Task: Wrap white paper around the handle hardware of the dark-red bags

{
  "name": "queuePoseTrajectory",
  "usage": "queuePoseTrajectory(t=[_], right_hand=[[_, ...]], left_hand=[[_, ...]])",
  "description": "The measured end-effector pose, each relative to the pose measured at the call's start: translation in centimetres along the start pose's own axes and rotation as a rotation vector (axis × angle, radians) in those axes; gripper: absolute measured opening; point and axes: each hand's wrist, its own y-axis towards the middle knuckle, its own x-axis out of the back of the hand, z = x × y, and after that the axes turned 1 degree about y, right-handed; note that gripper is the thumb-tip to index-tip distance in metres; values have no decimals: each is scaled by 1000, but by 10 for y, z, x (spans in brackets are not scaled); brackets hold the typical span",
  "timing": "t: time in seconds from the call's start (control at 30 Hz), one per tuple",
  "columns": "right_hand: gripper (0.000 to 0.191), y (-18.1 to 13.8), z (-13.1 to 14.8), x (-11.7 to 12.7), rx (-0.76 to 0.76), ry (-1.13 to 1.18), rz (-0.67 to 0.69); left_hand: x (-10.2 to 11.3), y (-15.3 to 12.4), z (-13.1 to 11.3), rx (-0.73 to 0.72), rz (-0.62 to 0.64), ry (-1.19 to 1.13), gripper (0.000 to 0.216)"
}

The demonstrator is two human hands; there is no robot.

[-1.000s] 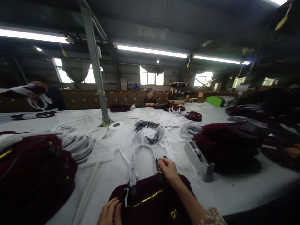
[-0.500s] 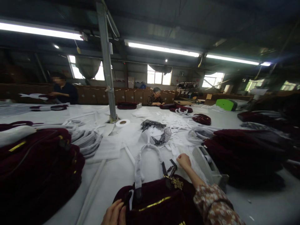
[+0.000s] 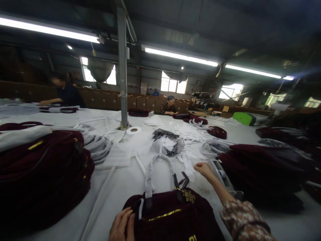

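Observation:
A dark maroon handbag [image 3: 173, 222] with a gold zipper lies in front of me. Its handle [image 3: 149, 170] is wrapped in white, and a gold charm [image 3: 189, 196] with a dark tassel hangs at the handle's right base. My left hand [image 3: 122, 225] is closed on the bag's left top edge, fingers over the fabric. Beyond the bag, my right hand [image 3: 203, 169] hovers over the table beside white paper pieces [image 3: 188, 164], its fingertips pinched together. Whatever is between them, if anything, is too small to make out. A grey tape dispenser [image 3: 222, 175] stands partly behind my right forearm.
Stacked maroon bags rise at the left [image 3: 45, 177] and right [image 3: 260, 170]. A grey post [image 3: 122, 67] stands through the white table, beside a white roll [image 3: 133, 130]. Crumpled patterned wrapping [image 3: 175, 147] lies mid-table. Two people [image 3: 169, 107] sit or stand across the table.
My right hand has moved right and slightly forward, its fist loosening into a pinch. My left hand stays on the handbag. The view has shifted slightly.

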Motion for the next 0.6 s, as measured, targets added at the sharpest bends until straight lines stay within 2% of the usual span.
queuePoseTrajectory(t=[0.13, 0.27, 0.4, 0.6], right_hand=[[22, 1, 2, 11, 18, 11, -78], [35, 0, 3, 15, 5, 35, -117], [25, -2, 0, 17, 7, 52, -82], [24, -7, -2, 29, 90, 19, -87]], left_hand=[[0, 0, -1, -3, -15, -14, 23], [0, 0, -2, -6, -22, -14, 23], [0, 1, -1, -8, -26, -26, 23], [0, 1, -1, 27, -30, -45, 26]])
